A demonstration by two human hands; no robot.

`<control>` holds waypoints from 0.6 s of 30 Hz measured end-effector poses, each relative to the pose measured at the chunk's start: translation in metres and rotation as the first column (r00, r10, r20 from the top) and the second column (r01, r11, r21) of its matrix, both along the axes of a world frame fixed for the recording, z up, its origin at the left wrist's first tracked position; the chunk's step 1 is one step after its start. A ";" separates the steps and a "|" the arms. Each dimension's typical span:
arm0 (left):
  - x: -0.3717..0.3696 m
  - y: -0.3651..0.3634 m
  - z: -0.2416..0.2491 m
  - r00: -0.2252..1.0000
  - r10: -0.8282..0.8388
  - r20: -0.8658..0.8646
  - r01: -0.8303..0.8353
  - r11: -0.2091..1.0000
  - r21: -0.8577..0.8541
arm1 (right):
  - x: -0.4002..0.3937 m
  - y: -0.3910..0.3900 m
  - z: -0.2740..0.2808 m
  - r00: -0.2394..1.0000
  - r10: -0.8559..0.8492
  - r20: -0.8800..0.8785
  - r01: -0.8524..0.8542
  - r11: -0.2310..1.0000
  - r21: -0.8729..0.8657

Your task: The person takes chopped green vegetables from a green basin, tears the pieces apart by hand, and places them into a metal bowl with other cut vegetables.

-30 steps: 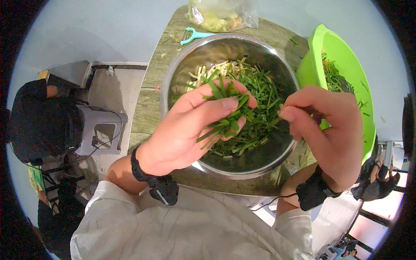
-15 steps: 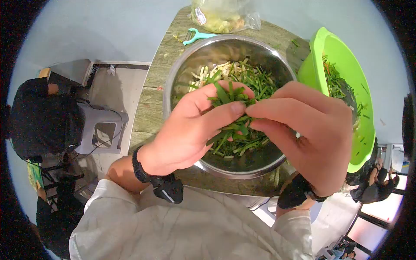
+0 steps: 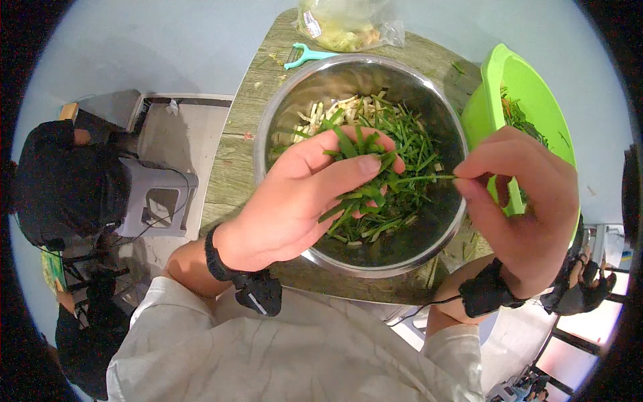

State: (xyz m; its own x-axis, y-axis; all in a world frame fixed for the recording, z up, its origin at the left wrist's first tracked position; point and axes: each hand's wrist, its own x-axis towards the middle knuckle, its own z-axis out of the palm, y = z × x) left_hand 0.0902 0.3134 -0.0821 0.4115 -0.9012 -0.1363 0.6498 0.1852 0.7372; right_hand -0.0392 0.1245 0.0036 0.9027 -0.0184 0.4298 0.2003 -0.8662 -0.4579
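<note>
Over a steel bowl (image 3: 268,127), my left hand (image 3: 295,201) holds a bunch of cut green leaves (image 3: 365,151), with the thumb across them. My right hand (image 3: 522,201) is at the bowl's right rim, thumb and forefinger pinching one thin green strand (image 3: 429,177) that stretches toward the bunch. Inside the bowl lie chopped greens (image 3: 418,144) and, at the back left, pale strips (image 3: 328,110).
A green basket (image 3: 492,74) with greens stands at the right. Behind the bowl are a turquoise peeler (image 3: 308,55) and a plastic bag (image 3: 348,27) on the wooden table (image 3: 231,147). A grey stool (image 3: 161,197) and a person in black (image 3: 60,181) are at the left.
My right hand has moved right, away from my left hand, drawing a thin green strand out with it. My left hand stays nearly in place with the bunch.
</note>
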 end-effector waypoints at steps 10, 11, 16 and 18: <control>-0.001 -0.001 0.000 0.999 0.005 -0.036 -0.005 1.000 -0.016 | 0.005 0.014 -0.004 0.990 -0.029 -0.136 0.030 1.000 0.002; -0.001 -0.001 -0.001 0.998 0.001 -0.055 -0.003 1.000 -0.026 | 0.007 0.018 -0.005 0.990 -0.006 -0.137 0.006 1.000 0.001; 0.002 0.001 -0.008 0.986 -0.047 -0.160 0.024 0.990 -0.139 | 0.015 0.029 -0.013 0.994 -0.018 -0.105 0.011 0.997 -0.071; 0.002 0.001 -0.007 0.986 -0.036 -0.165 0.014 0.991 -0.131 | 0.016 0.029 -0.014 0.996 -0.020 -0.091 0.013 0.997 -0.074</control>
State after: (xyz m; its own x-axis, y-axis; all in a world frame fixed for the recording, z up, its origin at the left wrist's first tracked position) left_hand 0.0926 0.3143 -0.0886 0.3699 -0.9253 -0.0832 0.7670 0.2536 0.5895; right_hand -0.0232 0.1537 -0.0100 0.9381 -0.0053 0.3464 0.1460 -0.9007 -0.4092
